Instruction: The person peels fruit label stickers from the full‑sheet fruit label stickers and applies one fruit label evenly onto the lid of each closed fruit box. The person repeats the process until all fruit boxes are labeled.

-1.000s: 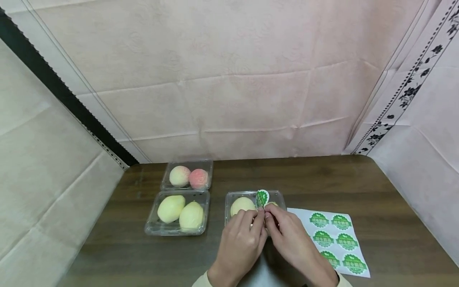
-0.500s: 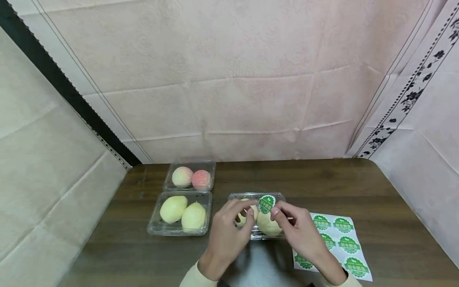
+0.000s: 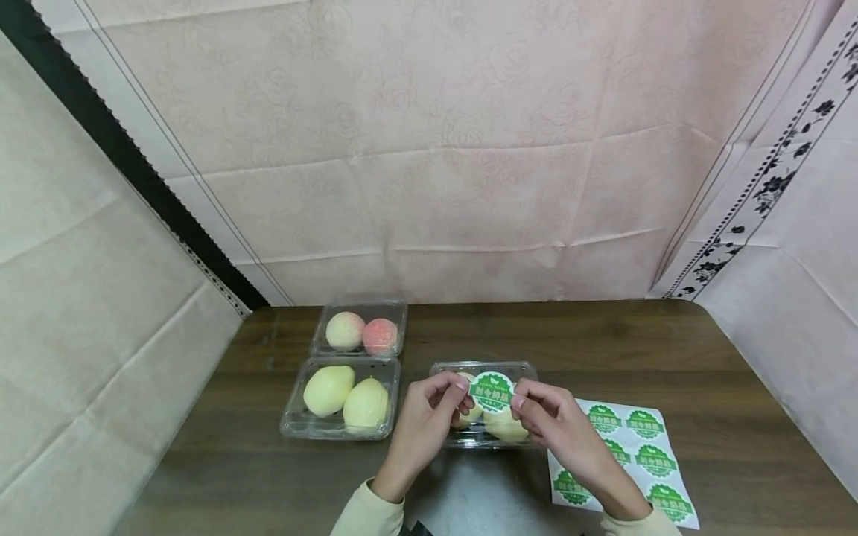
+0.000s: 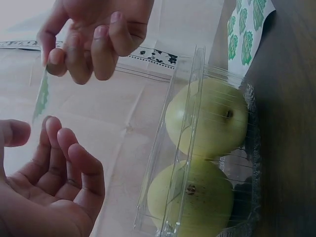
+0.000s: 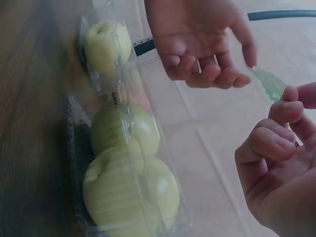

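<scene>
Now flattened face-up, the round green scalloped sticker (image 3: 491, 391) hangs over the clear plastic clamshell box of two pale yellow-green fruits (image 3: 484, 428); half a second earlier it stood more on edge, tilted toward the camera. Both hands have drawn slightly apart, stretching the sticker between them. Left of that box on the dark wooden table (image 3: 704, 350) sit two more clamshell boxes: one with two yellow fruits (image 3: 340, 400) and, behind it, one with two pink-blushed peaches (image 3: 360, 328). To the box's right lies the white backing sheet of green stickers (image 3: 626, 460), partly covered by the right forearm. The left hand (image 3: 427, 424) pinches the sticker's left edge with its fingertips; the right hand (image 3: 556, 424) pinches the right edge between thumb and forefinger. The sticker is held just above the lid; whether it touches the plastic cannot be told.
</scene>
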Demonstrator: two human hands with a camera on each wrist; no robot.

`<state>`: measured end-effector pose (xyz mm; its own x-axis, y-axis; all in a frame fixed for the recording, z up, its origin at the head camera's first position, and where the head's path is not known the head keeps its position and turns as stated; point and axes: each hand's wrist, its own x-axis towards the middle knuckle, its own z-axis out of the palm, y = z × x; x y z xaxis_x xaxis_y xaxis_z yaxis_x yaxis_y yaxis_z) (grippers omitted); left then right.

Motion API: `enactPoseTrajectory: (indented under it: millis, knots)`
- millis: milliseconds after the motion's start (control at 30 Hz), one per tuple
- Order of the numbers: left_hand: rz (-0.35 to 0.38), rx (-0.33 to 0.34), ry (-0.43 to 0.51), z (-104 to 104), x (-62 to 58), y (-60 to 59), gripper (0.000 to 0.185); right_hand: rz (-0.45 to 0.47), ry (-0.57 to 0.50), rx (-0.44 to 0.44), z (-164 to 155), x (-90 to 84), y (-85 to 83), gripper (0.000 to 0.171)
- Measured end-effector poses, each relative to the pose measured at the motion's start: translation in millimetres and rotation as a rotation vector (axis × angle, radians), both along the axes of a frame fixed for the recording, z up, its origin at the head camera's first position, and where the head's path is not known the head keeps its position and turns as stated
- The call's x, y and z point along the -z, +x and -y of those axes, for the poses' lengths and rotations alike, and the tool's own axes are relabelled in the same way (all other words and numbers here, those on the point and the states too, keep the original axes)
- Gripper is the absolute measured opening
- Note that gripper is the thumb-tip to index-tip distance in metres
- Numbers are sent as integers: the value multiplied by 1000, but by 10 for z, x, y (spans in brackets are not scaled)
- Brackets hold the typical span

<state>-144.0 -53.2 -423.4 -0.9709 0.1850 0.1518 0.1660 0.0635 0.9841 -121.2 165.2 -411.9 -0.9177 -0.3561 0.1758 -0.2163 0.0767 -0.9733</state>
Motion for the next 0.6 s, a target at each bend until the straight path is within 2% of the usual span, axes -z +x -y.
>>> enactPoseTrajectory:
  millis: [133, 367, 500, 600]
  knots:
    - [-27, 14, -10, 7, 3, 12, 16, 19, 60, 20, -19, 24, -35, 28]
    - [-68, 10, -72, 10, 42, -7, 11, -25, 231, 170, -1, 76, -72, 28]
    - [-102, -29, -173, 4, 71, -21, 10, -56, 291, 243, 37, 127, -85, 28]
    - [-167, -80, -305, -9, 77, -25, 11, -86, 351, 294, 65, 176, -105, 24]
